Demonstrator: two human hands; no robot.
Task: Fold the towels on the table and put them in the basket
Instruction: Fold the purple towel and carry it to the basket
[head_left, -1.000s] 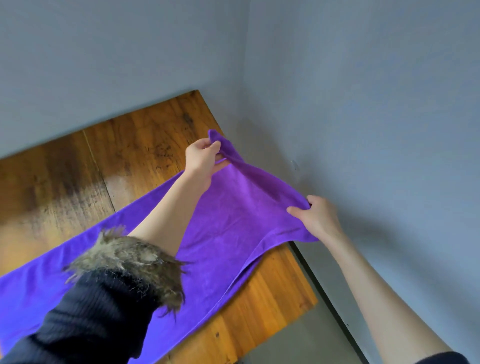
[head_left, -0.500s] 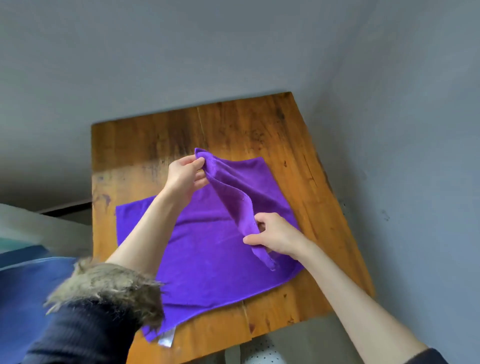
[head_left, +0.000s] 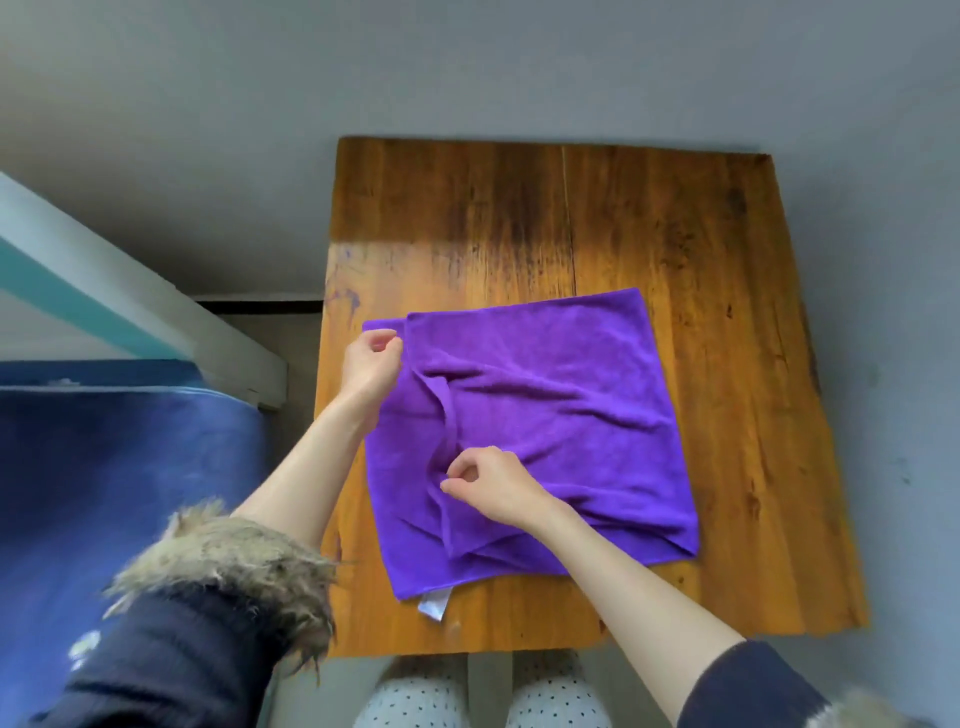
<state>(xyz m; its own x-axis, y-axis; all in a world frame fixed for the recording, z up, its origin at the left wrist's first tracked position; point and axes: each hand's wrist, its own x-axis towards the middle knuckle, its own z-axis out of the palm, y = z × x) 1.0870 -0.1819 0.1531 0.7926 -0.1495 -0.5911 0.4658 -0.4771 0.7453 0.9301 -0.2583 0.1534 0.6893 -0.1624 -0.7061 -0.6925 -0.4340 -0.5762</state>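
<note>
At the far left lies a blue bed (head_left: 119, 447), beside the wooden tabletop (head_left: 675, 249). The left hand (head_left: 371, 364) sits at the far-left corner of the purple towel (head_left: 561, 395), its fingers (head_left: 387, 340) curled; whether they pinch the upper layer's edge or are just letting go cannot be told. The towel lies on the tabletop, folded over once, the upper layer stopping short of the left edge and leaving a strip of the lower layer exposed. A white label (head_left: 434, 605) projects from the near-left corner. The right hand (head_left: 491, 486) is over the loose left edge of the upper layer, fingers curled, seemingly pinching that edge. The towel appears light, soft and limp, with wrinkles across the middle; it should not hold a crease unless smoothed. Grasp it at the corners or along a folded edge, both layers together. No basket is in view.
</note>
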